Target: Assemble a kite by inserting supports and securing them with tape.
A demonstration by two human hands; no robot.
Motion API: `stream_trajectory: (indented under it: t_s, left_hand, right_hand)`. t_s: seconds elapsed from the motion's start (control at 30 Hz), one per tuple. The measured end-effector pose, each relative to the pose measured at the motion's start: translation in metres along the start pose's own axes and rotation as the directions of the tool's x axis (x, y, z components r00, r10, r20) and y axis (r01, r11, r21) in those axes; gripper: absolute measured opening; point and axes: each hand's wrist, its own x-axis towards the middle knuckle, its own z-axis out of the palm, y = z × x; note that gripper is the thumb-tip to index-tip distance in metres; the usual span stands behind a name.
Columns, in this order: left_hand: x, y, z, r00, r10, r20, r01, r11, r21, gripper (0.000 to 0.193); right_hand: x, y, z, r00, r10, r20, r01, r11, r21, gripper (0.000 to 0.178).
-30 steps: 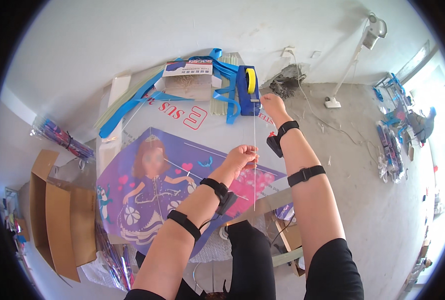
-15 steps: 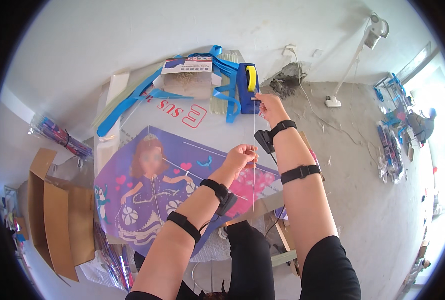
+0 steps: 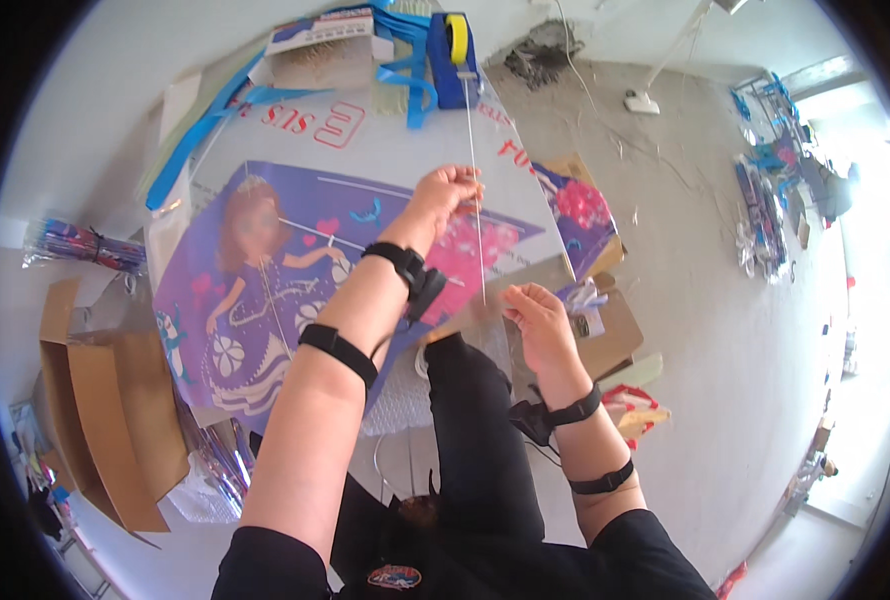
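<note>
A purple kite sheet [image 3: 315,215] printed with a princess figure lies across the table in front of me. Over its right part my left hand [image 3: 447,203] pinches a thin white rod [image 3: 481,245], which runs from the blue tape dispenser [image 3: 445,82] down toward me. Close to the rod's near end is my right hand [image 3: 537,318], thumb and fingertips pressed together. Whatever sits in that pinch is too small to make out. The dispenser carries a yellow-cored roll and stands at the table's far right.
Blue ribbons [image 3: 197,150] and an open small box [image 3: 330,55] lie at the far side. On the left stands an open cardboard box [image 3: 115,410]; a bundle of wrapped packages [image 3: 83,245] is behind it. More cardboard [image 3: 610,335] lies to the right, below the table's edge.
My right hand has left the tape dispenser and come back toward me, near the rod's near end. My left hand still pinches the rod. The view has shifted too.
</note>
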Motion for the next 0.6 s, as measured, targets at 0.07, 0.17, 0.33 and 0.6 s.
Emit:
stream_trajectory:
  t_s: [0.07, 0.17, 0.33, 0.6]
  left_hand:
    - [0.001, -0.002, 0.004, 1.000, -0.021, -0.018, 0.021, 1.000, -0.002, 0.022]
    - [0.000, -0.001, 0.018, 0.998, -0.041, -0.052, 0.041, 0.999, -0.006, 0.022]
    - [-0.004, 0.003, 0.024, 0.997, -0.043, -0.064, 0.042, 0.999, -0.012, 0.023]
    - [-0.042, 0.012, -0.008, 0.997, -0.021, -0.071, 0.028, 0.996, 0.090, 0.017]
  right_hand:
    - [-0.006, 0.015, 0.000, 1.000, 0.015, -0.022, -0.015, 1.000, -0.021, 0.013]
    - [0.001, 0.021, -0.008, 0.998, 0.039, -0.042, -0.043, 0.994, -0.096, 0.014]
    - [0.000, 0.018, -0.004, 0.996, 0.088, -0.031, -0.089, 0.996, -0.026, 0.014]
    - [0.000, 0.006, -0.017, 0.998, 0.036, 0.051, -0.037, 0.999, 0.022, 0.012]
